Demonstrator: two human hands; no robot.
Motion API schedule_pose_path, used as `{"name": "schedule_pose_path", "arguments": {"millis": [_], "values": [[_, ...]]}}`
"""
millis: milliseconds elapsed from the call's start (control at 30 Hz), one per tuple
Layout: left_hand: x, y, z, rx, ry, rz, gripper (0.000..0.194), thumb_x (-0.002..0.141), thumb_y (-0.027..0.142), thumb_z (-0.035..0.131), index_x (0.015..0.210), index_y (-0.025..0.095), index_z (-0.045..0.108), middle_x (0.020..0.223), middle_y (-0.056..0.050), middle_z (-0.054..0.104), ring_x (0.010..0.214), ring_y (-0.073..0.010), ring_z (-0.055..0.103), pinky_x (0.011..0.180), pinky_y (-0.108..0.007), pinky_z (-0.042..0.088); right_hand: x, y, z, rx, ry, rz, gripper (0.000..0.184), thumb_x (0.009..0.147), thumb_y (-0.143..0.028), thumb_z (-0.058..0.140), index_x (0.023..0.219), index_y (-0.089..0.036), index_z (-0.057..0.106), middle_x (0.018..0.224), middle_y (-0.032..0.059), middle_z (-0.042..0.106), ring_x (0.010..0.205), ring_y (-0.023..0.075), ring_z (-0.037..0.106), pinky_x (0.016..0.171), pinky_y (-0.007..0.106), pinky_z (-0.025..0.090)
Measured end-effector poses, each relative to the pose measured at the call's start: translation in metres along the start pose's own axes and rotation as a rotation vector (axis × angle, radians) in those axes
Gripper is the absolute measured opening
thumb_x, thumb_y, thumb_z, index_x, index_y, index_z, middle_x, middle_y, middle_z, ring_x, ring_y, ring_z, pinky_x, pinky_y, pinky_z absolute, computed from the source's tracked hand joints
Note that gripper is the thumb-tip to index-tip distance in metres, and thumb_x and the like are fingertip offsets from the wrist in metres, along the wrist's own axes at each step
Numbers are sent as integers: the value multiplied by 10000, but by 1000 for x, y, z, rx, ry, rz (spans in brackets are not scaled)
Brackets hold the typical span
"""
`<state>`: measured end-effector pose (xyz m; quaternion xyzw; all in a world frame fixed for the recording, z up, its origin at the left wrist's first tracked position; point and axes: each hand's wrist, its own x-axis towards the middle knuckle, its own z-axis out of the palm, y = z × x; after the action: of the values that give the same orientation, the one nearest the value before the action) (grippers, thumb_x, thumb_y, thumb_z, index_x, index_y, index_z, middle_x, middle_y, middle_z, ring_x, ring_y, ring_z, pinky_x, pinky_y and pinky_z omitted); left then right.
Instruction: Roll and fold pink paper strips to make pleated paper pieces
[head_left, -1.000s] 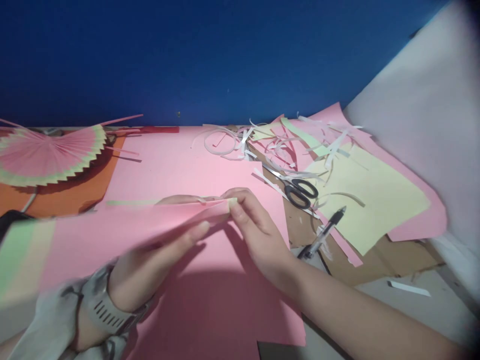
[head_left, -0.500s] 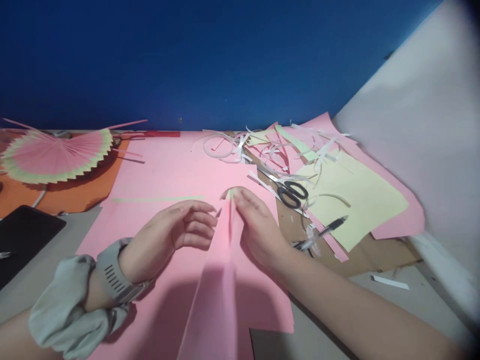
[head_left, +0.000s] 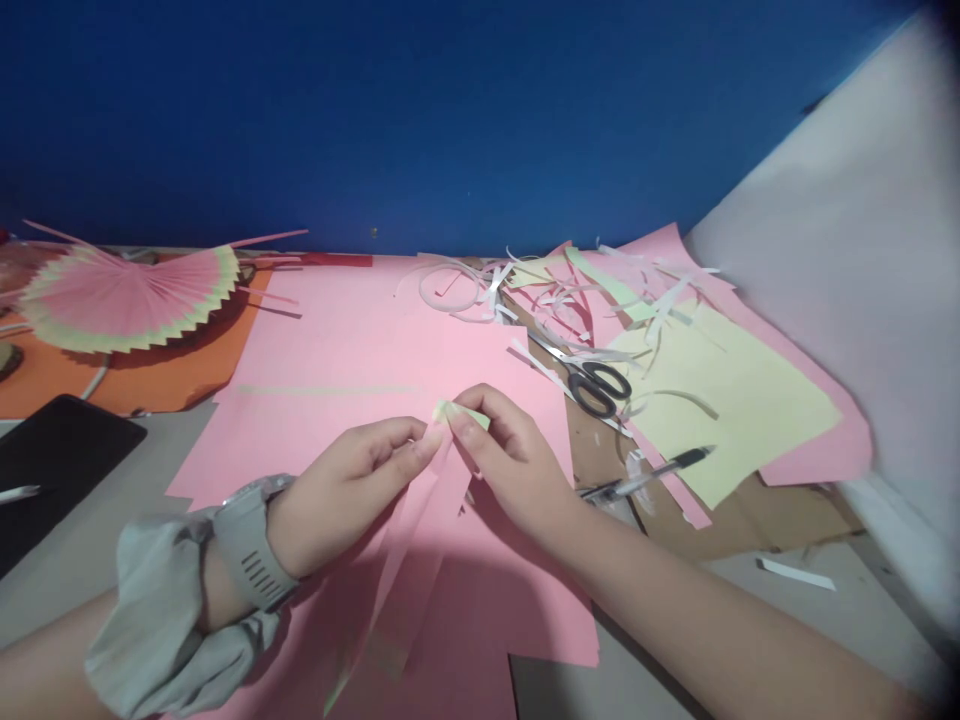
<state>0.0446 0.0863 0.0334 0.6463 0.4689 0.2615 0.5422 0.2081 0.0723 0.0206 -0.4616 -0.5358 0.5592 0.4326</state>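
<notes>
My left hand (head_left: pixel 367 480) and my right hand (head_left: pixel 502 450) meet over the middle of the large pink sheets. Between them they pinch the far end of a folded pink paper strip (head_left: pixel 420 545) with pale green ends. Both thumbs press on top, at the light green tip. The strip's loose part hangs toward me, slanting down to the left, and its near end is blurred. Beneath lie pink paper sheets (head_left: pixel 315 350), one with a thin pale green line on it. My left wrist wears a grey watch and a fabric band.
At the left a pleated pink and green paper fan (head_left: pixel 135 298) rests over orange paper (head_left: pixel 225 365), near a black tablet (head_left: pixel 67 470). To the right are black-handled scissors (head_left: pixel 592 385), a pen (head_left: pixel 652 475), paper scraps (head_left: pixel 555 300), a pale yellow sheet (head_left: pixel 735 400) and cardboard (head_left: pixel 787 515).
The strip has swung from pointing left to hanging toward me. My left hand came off it, stood apart with fingers spread, and now pinches its far end beside my right hand.
</notes>
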Motion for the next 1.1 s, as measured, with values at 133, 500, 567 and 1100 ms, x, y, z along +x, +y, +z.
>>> {"name": "schedule_pose_path", "arguments": {"millis": [133,500,567,1100], "values": [[-1,-3,0,134,-76,21,321,900,395,372,660,191,433,620,46,337,603,-110,350,573,-229,345,-1,1,0,-182,-12,-90,179,917,-328,436,808,-195,486,619,-57,422,532,77,410,535,211,370],[-5,2,-1,207,-111,55,321,908,365,353,633,200,339,598,55,294,561,-101,306,524,-225,284,-2,0,-1,-294,-61,-141,220,933,-310,384,753,-198,444,669,-36,430,603,98,407,587,230,351],[-6,2,-1,192,-88,77,297,902,361,376,655,196,401,597,55,338,555,-98,331,525,-219,301,-3,0,-1,-334,-99,-156,219,929,-307,384,750,-199,447,670,-31,432,603,102,408,570,230,346],[-9,4,-2,338,-95,139,304,906,338,324,660,200,436,587,44,441,542,-101,412,534,-222,357,-10,-4,1,-505,-114,-279,199,904,-239,383,708,-208,401,619,-36,411,554,104,402,548,250,333]]}}
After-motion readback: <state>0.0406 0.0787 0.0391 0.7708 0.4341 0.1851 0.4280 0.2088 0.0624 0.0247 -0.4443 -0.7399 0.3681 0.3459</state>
